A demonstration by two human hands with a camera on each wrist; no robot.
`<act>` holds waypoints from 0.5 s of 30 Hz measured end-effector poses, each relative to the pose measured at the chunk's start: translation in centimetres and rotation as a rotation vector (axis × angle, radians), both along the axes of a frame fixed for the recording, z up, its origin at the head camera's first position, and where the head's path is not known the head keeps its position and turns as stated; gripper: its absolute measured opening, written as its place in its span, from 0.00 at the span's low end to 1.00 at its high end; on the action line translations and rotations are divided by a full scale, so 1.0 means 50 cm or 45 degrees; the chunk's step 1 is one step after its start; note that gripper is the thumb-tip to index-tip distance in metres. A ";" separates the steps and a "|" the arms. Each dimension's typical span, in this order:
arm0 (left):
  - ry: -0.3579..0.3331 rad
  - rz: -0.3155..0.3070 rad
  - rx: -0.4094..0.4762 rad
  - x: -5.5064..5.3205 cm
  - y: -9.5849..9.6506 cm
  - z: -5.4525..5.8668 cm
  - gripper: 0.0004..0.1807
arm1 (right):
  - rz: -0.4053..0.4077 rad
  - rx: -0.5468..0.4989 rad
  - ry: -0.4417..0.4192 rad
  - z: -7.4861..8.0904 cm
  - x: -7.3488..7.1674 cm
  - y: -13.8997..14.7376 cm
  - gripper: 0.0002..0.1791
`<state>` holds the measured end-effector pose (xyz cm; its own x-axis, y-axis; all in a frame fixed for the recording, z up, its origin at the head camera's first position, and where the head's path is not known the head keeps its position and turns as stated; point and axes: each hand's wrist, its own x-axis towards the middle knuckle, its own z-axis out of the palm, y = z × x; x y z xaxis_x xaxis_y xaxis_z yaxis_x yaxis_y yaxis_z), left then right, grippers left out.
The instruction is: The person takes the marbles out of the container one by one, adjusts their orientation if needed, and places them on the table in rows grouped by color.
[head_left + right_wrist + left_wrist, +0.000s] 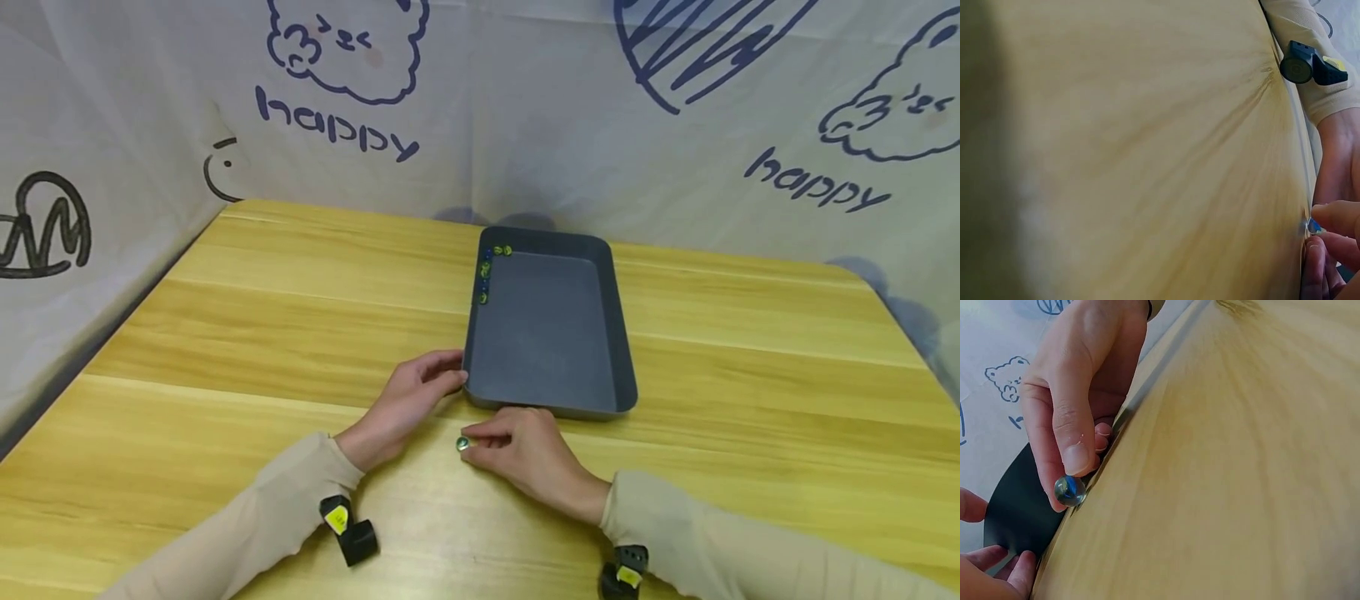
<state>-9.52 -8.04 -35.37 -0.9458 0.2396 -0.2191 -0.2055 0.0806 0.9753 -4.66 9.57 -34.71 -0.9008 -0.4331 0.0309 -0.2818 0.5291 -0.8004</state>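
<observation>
A clear glass marble (462,444) with a blue and green swirl is pinched between the thumb and forefinger of my right hand (536,458), just in front of the grey tray (551,408). In the left wrist view the marble (1070,490) shows close over the wood at the thumb tip. My left hand (401,408) rests its fingertips against the outside of the tray's front left corner. Several small yellow-green and blue marbles (483,297) lie inside the tray, lined up along its left wall and far left corner.
The tray stands on a light wooden table (300,325), its far end near a white cloth backdrop (510,125) with blue drawings. Black camera mounts sit on the left (348,529) and right (624,575) wrists.
</observation>
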 end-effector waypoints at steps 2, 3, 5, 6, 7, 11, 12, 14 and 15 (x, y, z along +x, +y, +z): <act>0.001 0.001 0.002 -0.001 -0.001 -0.001 0.23 | -0.004 0.008 -0.005 0.000 -0.001 -0.001 0.12; 0.001 0.000 0.003 -0.001 -0.001 -0.001 0.24 | -0.005 0.009 -0.006 -0.001 -0.001 -0.001 0.12; 0.004 -0.003 0.002 -0.001 -0.001 -0.001 0.24 | -0.005 0.006 -0.007 0.000 -0.002 0.000 0.13; 0.005 -0.004 0.001 -0.001 -0.001 -0.001 0.24 | -0.002 0.001 -0.010 0.000 -0.002 0.000 0.14; 0.007 -0.006 0.001 -0.001 -0.001 -0.001 0.24 | 0.003 -0.005 -0.014 -0.001 -0.003 0.001 0.15; 0.013 -0.008 0.000 -0.001 -0.002 -0.001 0.24 | 0.052 -0.015 -0.036 -0.002 -0.002 0.008 0.19; 0.013 -0.009 0.001 -0.001 -0.003 -0.002 0.24 | 0.074 -0.008 -0.042 -0.002 -0.001 0.010 0.20; 0.012 -0.008 0.003 -0.001 -0.003 -0.002 0.24 | 0.130 0.013 -0.047 -0.001 0.001 0.017 0.23; 0.011 -0.007 0.003 0.000 -0.003 -0.003 0.24 | 0.162 0.027 -0.048 -0.001 0.002 0.021 0.25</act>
<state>-9.54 -8.19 -35.52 -0.9464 0.2451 -0.2106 -0.1970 0.0792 0.9772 -4.55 10.62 -34.76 -0.8387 -0.5444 -0.0122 -0.3181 0.5080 -0.8005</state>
